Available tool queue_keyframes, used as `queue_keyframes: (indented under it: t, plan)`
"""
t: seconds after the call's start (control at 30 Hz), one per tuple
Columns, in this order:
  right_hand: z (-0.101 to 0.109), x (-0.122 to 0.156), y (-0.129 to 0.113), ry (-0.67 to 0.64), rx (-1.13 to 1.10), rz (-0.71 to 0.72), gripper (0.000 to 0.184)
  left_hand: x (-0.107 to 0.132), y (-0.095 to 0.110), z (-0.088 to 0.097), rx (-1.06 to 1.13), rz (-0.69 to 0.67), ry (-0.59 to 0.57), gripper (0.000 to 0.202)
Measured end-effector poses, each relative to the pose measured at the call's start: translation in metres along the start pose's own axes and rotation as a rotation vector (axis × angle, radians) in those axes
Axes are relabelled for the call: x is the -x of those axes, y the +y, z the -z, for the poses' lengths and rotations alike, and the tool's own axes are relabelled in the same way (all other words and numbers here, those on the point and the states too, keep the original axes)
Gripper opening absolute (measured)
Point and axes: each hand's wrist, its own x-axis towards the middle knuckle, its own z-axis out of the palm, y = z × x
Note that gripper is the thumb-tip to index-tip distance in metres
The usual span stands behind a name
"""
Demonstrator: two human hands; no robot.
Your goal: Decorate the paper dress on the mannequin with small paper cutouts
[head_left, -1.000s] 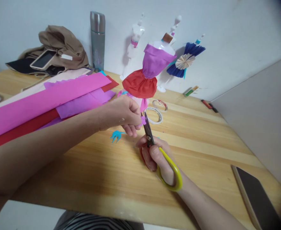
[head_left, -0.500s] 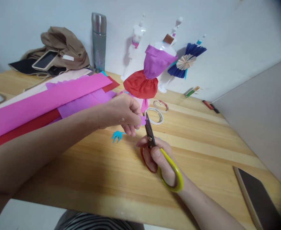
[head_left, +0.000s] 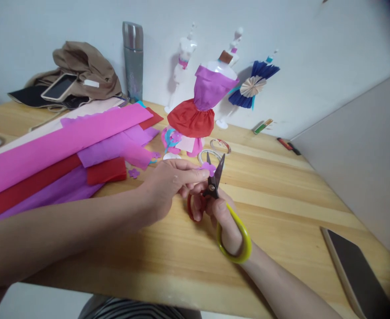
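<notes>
Between the thumb and fingers of my left hand (head_left: 178, 179) is a small purple paper flower (head_left: 208, 168). My right hand (head_left: 226, 217) has its fingers through the red and yellow handles of a pair of scissors (head_left: 212, 188). Their dark blades are spread apart, with the flower between or just in front of them; I cannot tell whether they touch it. A second small purple flower (head_left: 134, 173) lies on the table left of my left hand. Behind the blades sit rolls of tape (head_left: 228, 146), one partly hidden.
Pink, red and purple paper sheets (head_left: 65, 141) cover the table's left side. A dress form in a purple and red paper dress (head_left: 211, 95) stands at the back, near a grey flask (head_left: 133, 62). A phone or tablet (head_left: 350, 266) lies at the right. Paper cut-outs (head_left: 173, 137) lie mid-table.
The scissor blades have gone from nearly closed to wide apart. My left hand has turned and lowered slightly, so the purple flower shows more fully. The view has shifted a little.
</notes>
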Motion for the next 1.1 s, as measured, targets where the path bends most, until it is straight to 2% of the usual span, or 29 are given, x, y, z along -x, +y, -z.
queue_keyframes:
  t: [0.13, 0.4, 0.7, 0.9, 1.1]
  plan:
    - [-0.002, 0.001, 0.001, -0.007, -0.007, -0.002, 0.055, 0.003, -0.003, -0.006, 0.020, 0.049, 0.101, 0.043]
    - [-0.004, 0.002, -0.001, 0.028, 0.007, -0.015, 0.052, 0.004, -0.002, -0.011, 0.009, 0.017, 0.159, 0.046]
    - [-0.005, 0.000, -0.009, 0.029, 0.087, 0.017, 0.048, 0.007, 0.000, -0.017, -0.004, -0.003, 0.216, 0.039]
    - [-0.010, -0.002, -0.012, 0.052, 0.067, 0.009, 0.048, 0.009, 0.004, -0.021, -0.050, 0.092, 0.276, 0.038]
    - [-0.011, -0.002, -0.014, 0.052, 0.044, 0.027, 0.045, 0.009, 0.002, -0.023, 0.004, 0.119, 0.301, 0.030]
